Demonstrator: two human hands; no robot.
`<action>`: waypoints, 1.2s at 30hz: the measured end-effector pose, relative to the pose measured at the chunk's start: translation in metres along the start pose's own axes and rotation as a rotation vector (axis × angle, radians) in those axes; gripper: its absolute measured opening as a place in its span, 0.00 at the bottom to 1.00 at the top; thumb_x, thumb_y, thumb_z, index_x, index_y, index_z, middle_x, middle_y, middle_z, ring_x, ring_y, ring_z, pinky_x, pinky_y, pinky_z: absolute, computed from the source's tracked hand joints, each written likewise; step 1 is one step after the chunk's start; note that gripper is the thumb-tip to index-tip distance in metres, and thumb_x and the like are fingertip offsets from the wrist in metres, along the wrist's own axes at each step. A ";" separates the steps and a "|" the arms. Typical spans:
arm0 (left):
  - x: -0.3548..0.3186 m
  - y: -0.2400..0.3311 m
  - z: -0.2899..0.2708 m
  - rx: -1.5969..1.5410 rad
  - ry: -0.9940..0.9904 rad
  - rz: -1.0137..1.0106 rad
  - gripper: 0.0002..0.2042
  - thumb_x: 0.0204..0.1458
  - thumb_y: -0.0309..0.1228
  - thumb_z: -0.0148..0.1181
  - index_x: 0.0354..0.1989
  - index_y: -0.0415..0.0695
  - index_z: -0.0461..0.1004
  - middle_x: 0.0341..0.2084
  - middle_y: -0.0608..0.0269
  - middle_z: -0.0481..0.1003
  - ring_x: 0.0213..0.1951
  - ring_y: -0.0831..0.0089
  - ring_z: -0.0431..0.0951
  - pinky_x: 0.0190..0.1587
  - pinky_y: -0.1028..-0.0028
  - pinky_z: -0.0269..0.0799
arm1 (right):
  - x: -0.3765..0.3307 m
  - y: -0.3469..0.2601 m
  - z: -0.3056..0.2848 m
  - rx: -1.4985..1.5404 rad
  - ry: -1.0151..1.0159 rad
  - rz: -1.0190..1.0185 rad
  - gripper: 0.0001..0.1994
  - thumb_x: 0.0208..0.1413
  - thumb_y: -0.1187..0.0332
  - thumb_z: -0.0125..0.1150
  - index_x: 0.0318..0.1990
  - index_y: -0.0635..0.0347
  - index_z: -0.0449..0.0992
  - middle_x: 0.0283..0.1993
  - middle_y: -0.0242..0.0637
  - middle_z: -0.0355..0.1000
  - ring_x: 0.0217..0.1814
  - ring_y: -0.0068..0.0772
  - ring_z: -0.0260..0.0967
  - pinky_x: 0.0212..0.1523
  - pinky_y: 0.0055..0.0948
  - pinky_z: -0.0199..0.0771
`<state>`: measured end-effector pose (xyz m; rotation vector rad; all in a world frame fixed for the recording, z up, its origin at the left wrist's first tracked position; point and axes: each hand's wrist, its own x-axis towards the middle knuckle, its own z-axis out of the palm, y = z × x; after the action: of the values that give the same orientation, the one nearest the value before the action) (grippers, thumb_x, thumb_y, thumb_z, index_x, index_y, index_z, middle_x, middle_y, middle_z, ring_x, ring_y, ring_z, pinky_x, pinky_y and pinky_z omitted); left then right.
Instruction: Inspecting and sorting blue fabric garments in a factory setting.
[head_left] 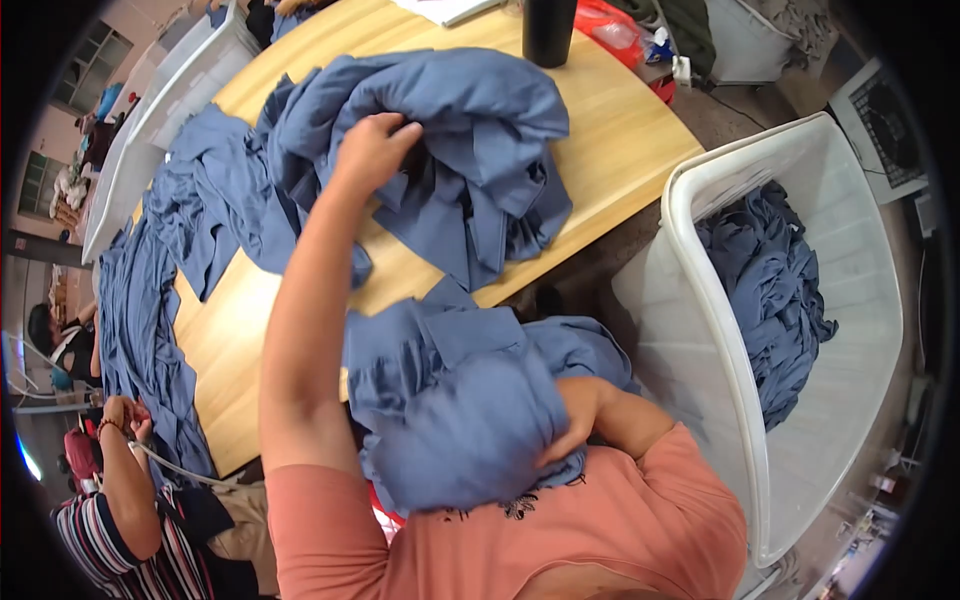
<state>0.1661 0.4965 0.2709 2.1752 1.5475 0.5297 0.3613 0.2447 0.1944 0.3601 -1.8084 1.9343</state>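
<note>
My left arm reaches across to a heap of blue cloth (450, 110) on the wooden table. There my left hand (378, 150) is closed on a fold, its fingertips partly tucked into the cloth. Close to my body, my right hand (575, 420) grips a bunched blue cloth (470, 430), smeared by motion. This bundle lies over my lap and chest, beside the table's near edge. A gathered, pleated part (400, 350) shows on the cloth there. Whether these are finished garments or cut pieces I cannot tell.
More blue cloth (150, 330) trails along the left side of the wooden table (235, 330). A large white bin (700, 250) with blue cloth inside stands at right. A black cylinder (548, 30) is at the table's far edge. Another person (130, 500) works at lower left.
</note>
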 end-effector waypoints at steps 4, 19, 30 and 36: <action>-0.092 -0.012 0.010 -0.478 0.196 0.031 0.10 0.46 0.31 0.58 0.31 0.34 0.74 0.22 0.56 0.75 0.27 0.76 0.73 0.30 0.76 0.67 | -0.016 0.018 0.004 0.290 0.426 -0.008 0.26 0.39 0.80 0.61 0.51 0.72 0.64 0.50 0.45 0.67 0.54 0.36 0.63 0.55 0.31 0.60; -0.352 0.006 0.071 -1.014 -0.131 -0.233 0.26 0.44 0.35 0.58 0.53 0.39 0.63 0.50 0.56 0.66 0.52 0.65 0.66 0.54 0.71 0.59 | 0.022 0.017 0.028 1.290 0.861 -0.315 0.30 0.52 0.55 0.47 0.57 0.69 0.57 0.56 0.47 0.61 0.58 0.42 0.59 0.60 0.38 0.56; -0.345 0.046 0.034 -1.785 -0.257 -0.083 0.16 0.36 0.24 0.62 0.37 0.34 0.72 0.37 0.60 0.74 0.41 0.72 0.72 0.45 0.74 0.66 | -0.065 -0.133 0.368 0.594 0.943 0.117 0.20 0.58 0.63 0.41 0.54 0.66 0.61 0.55 0.43 0.61 0.57 0.36 0.58 0.58 0.31 0.55; -0.395 0.011 -0.020 -1.409 0.612 -0.574 0.22 0.31 0.27 0.52 0.40 0.31 0.68 0.33 0.55 0.73 0.33 0.69 0.74 0.41 0.73 0.69 | 0.216 0.030 0.198 0.680 0.679 0.161 0.17 0.57 0.63 0.43 0.50 0.64 0.65 0.52 0.41 0.64 0.55 0.32 0.61 0.54 0.28 0.58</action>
<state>0.0419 0.1208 0.2674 0.4968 1.2332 1.5261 0.1367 0.0814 0.2937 -0.2327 -0.7507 2.3563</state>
